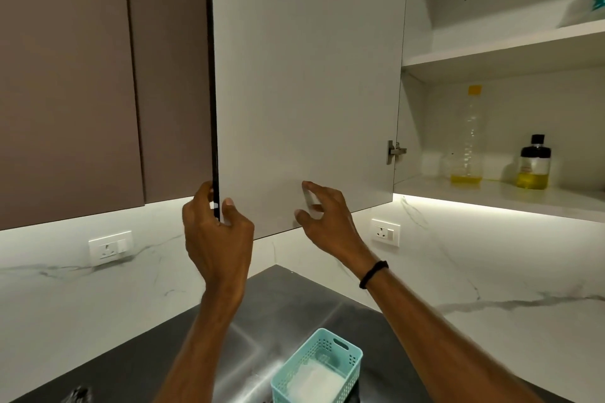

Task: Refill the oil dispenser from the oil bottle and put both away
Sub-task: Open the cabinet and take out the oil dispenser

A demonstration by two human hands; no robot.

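L hand [217, 226] gripped cabinet door [304, 82] edge | R hand [322, 219] loose on door | 1 oil bottle [466, 141] clear, nearly empty | 1 dispenser [534, 163] black-capped, ~half full

I see the oil bottle [466, 141] standing upright on the lower cupboard shelf [491, 196], tall and clear with a yellow cap, only a shallow band of yellow oil at its base. Near it on the right stands the oil dispenser [535, 164], squat, black-capped, about a third full.
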